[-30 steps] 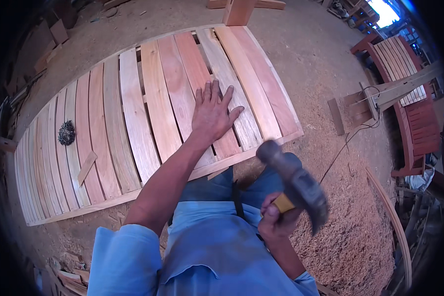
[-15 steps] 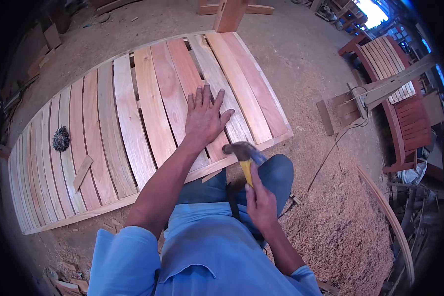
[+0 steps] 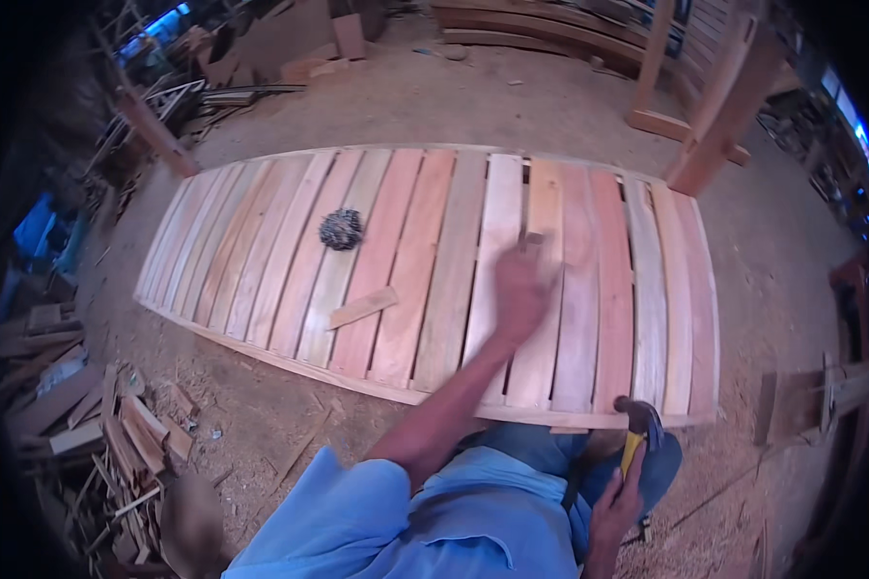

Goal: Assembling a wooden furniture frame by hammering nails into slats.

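Observation:
A long wooden frame with many slats (image 3: 439, 396) lies in front of me, its slats a mix of pale and reddish wood. Over the right half of the slats is my left hand (image 3: 523, 289), smeared by motion, so its fingers and anything in them cannot be made out. My right hand (image 3: 616, 502) grips the yellow handle of a claw hammer (image 3: 635, 434), its head close to the frame's near edge. On the slats left of my left hand rest a clump of small dark metal pieces, probably nails (image 3: 341, 230), and a short flat wood offcut (image 3: 362, 307).
Scrap wood (image 3: 140, 425) is piled on the floor at the left. A thick wooden post (image 3: 719, 116) rises at the far right corner, and another post (image 3: 154, 133) at the far left. Stacked boards (image 3: 550, 34) stand at the back.
The view has swung left. My left hand has lifted from lying flat with fingers spread on the slats and moved left over them. The hammer stays in my right hand near the edge.

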Motion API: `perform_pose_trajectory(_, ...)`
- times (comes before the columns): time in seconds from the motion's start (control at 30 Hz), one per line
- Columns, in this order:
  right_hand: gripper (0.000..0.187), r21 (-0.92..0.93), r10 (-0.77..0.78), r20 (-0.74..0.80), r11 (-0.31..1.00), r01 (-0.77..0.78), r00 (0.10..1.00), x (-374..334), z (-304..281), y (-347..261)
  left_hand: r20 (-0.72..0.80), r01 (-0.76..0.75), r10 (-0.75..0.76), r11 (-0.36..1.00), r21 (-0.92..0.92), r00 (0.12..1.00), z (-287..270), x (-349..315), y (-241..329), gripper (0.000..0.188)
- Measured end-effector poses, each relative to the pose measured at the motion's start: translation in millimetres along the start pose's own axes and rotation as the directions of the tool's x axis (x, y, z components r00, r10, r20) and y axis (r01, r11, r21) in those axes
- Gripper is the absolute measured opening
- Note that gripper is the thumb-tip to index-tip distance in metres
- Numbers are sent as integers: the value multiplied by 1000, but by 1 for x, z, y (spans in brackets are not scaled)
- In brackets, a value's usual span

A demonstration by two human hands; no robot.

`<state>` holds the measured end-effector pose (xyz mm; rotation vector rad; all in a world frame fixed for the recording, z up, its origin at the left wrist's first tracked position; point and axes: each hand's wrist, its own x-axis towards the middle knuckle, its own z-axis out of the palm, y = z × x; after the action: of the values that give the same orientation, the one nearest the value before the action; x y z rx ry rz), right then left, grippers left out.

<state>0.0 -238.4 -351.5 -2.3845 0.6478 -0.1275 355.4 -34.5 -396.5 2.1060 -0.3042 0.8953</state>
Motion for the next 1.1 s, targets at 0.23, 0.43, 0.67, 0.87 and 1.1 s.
perform_pose_trajectory(0.23,60,-23,-148,-76,989,147,986,1,-4,6,-431,472,-229,623,624,873,-219,76,-215,46)
perform_pose_trajectory(0.43,60,-73,-43,-13,996,42,999,0,-8,10,105,413,-432,896,162,896,-258,92,-324,25)
perform_pose_trajectory(0.67,61,-15,-242,-51,970,241,969,22,-24,-2,88,178,-279,794,582,956,-293,129,-322,22)
perform_pose_trajectory(0.87,63,320,-154,-306,913,254,940,-10,-63,-53,90,287,-397,785,549,913,-299,111,-310,29)
perform_pose_trajectory(1.1,55,-73,-442,-24,895,439,897,-1,-24,-14,-120,504,-517,855,-124,847,-286,81,-269,28)
